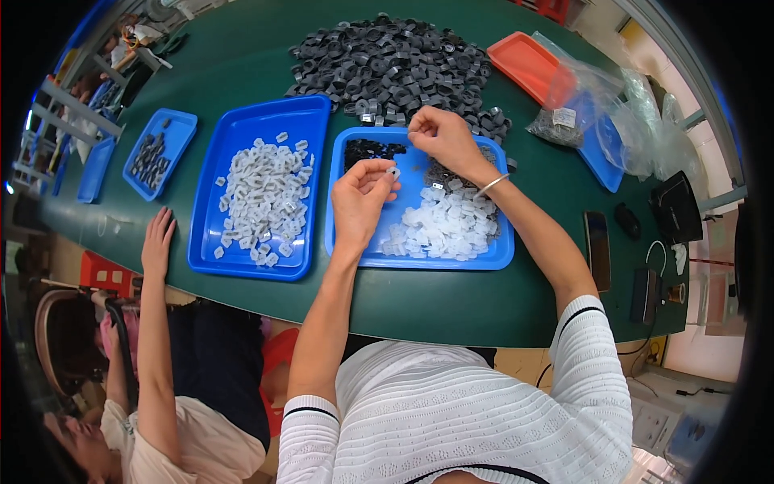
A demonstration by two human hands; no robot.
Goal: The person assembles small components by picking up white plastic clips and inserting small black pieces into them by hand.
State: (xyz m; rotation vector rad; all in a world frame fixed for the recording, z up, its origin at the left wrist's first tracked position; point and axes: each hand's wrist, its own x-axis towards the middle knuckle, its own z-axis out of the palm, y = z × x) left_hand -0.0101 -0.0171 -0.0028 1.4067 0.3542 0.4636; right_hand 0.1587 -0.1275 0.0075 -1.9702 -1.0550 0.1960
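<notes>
The left hand (363, 198) pinches a pale piece (393, 171) over the light-blue tray (413, 195); whether the right hand (445, 141), curled nearby, pinches anything, I cannot tell. A loose grip could lose it among the white parts (447, 224). The green bench (403, 305) carries 1 dark heap (391, 68); a co-worker's hand (157, 240) rests near its edge.

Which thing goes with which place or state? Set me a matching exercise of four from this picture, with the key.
1. left hand
2. dark rings
3. phone
4. orange tray

A. just left of a black mouse
B. partly under a clear plastic bag
C. pinching a small pale piece
D. heaped loose on the green table

Pairs: 1-C, 2-D, 3-A, 4-B
</notes>
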